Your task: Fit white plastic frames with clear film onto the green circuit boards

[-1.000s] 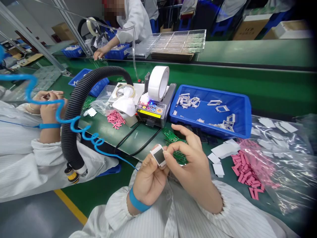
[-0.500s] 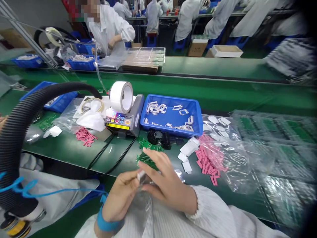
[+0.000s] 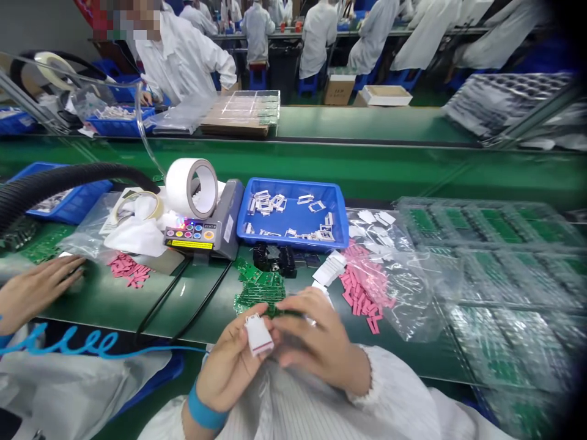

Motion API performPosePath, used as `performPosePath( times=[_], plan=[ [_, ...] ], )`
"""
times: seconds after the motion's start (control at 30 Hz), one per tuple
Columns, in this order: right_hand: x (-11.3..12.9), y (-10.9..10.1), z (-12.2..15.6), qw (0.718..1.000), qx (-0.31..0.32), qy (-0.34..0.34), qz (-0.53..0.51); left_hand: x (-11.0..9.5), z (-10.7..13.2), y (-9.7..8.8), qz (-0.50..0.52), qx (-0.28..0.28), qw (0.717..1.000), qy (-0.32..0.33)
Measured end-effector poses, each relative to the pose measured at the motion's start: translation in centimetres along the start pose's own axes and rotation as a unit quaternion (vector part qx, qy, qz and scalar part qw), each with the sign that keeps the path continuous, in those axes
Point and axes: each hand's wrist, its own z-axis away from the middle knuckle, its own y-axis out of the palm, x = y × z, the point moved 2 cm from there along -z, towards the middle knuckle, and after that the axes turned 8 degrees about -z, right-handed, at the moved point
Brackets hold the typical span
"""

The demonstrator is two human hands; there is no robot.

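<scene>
My left hand is closed around a small white rectangular piece, gripping it by its sides. The piece has notched corners at its far end and a thin pink line along its near edge. My right hand hovers just to the right of it, fingers apart and slightly blurred, with nothing visible in them. Green circuit boards lie on the bench just beyond both hands. Behind them sits a black fixture. White cards and pink strips are piled to the right.
A blue tray holds white frames. Left of it stands a tape dispenser with a white tape roll. Trays of green boards fill the right. A co-worker's hand reaches in at left, near a black hose.
My left hand has turned the white piece so its broad face shows. My right hand's fingers have moved off it to the right. The view has shifted right, and a co-worker's hand now shows.
</scene>
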Motion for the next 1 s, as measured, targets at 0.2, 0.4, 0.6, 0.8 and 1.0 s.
performPosePath(
  times=[0.2, 0.4, 0.6, 0.8, 1.0],
  plan=[
    [-6.1, -1.8, 4.6, 0.913, 0.049, 0.353, 0.196, -1.0, -0.2, -0.1, 0.011, 0.032, 0.999, 0.005],
    [-7.0, -1.3, 5.6, 0.894, 0.162, 0.341, 0.241, -0.8, 0.0, -0.7, 0.025, 0.081, 0.996, 0.005],
    [-6.1, -2.5, 3.7, 0.926, 0.209, 0.233, 0.212, -0.1, 0.4, -2.6, 0.067, 0.059, 0.996, -0.002],
    [-5.6, -2.3, 2.6, 0.945, 0.194, 0.19, 0.18, 0.0, 0.7, -4.1, 0.061, -0.024, 0.998, 0.017],
    [-3.2, 2.0, -3.1, 0.942, 0.24, 0.175, 0.159, 0.0, 1.0, -4.5, 0.06, -0.088, 0.994, 0.036]
  ],
)
